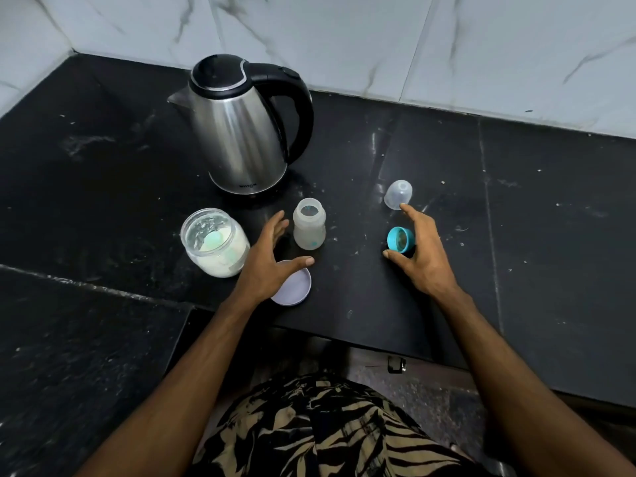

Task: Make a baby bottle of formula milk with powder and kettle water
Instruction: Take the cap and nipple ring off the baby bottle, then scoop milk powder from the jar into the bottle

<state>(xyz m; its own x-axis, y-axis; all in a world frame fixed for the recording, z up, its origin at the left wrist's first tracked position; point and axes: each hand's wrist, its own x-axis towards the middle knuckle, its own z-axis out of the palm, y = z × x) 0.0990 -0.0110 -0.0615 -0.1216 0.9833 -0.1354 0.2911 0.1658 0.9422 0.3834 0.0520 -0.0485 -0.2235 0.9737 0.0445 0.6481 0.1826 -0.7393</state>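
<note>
open powder jar (215, 242) far left, scoop inside; left hand (272, 259) spread, fingers open, empty, over lilac lid (296, 287), just beside uncapped bottle (309, 228); kettle (244, 129) behind; right hand (421, 251) open, curled around teal teat ring (401, 239), not gripping; clear cap (398, 195) beyond; risk: careless reach tips light bottle.

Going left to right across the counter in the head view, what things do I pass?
Powder jar → kettle → baby bottle → clear cap, with the teal teat ring just in front of it. The jar lid overlaps, so it is left out.
</note>
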